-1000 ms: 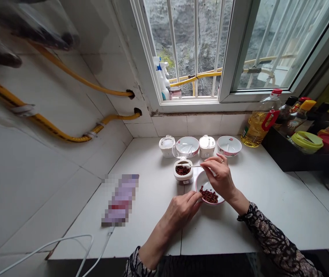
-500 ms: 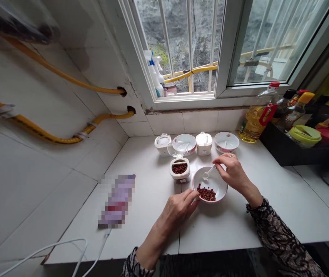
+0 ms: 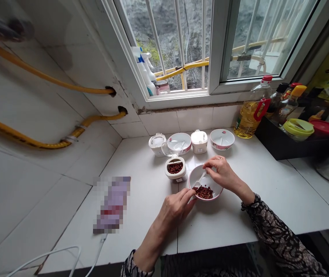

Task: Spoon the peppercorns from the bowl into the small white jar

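Note:
A white bowl [image 3: 216, 185] with a pink rim stands on the counter, holding a heap of dark red peppercorns [image 3: 204, 192]. My left hand [image 3: 177, 204] grips the bowl by its near left rim, thumb outside and fingers at the edge. Above the bowl, my right hand [image 3: 220, 172] pinches the handle of a small white spoon [image 3: 201, 178]. The spoon's tip reaches down to the peppercorns at the bowl's left side. Just left of the bowl is a spice jar [image 3: 176, 177] with its clear lid raised and dark red peppercorns inside.
Behind stand two white lidded jars [image 3: 199, 142] and two flowered bowls [image 3: 222, 140]. An oil bottle [image 3: 246, 119] and a black box [image 3: 276, 138] of bottles and tubs are at the right. A blurred purple object [image 3: 112, 206] with a white cable [image 3: 99, 250] lies left.
My right hand has lowered the spoon leftward, from above the bowl's middle to the peppercorns. My left hand stays at the rim. The view has shifted slightly.

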The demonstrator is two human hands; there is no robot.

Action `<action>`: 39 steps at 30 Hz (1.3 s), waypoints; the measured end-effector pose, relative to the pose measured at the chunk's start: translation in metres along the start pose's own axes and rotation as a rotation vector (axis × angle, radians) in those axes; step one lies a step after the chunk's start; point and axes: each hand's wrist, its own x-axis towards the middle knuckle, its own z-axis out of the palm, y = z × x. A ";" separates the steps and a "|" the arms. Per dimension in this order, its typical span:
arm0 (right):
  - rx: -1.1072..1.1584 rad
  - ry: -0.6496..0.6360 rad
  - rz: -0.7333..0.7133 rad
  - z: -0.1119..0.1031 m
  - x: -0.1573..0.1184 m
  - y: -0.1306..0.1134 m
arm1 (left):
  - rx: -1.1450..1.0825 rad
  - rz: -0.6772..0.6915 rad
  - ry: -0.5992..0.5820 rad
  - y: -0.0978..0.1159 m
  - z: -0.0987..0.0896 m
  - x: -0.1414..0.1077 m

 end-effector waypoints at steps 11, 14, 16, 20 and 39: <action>0.066 0.043 0.165 -0.005 0.002 -0.002 | -0.008 0.001 0.022 0.000 0.001 -0.001; 0.076 0.046 0.168 -0.007 0.002 0.000 | 0.003 0.006 0.024 0.000 0.001 0.000; 0.067 0.046 0.158 -0.007 0.002 0.002 | 0.014 0.006 0.022 0.000 0.000 0.000; -0.027 0.055 0.087 -0.006 0.002 0.001 | 0.024 0.004 0.018 0.000 -0.001 0.001; 0.001 -0.061 0.033 0.000 -0.002 -0.007 | -0.007 -0.012 0.001 0.000 0.001 -0.002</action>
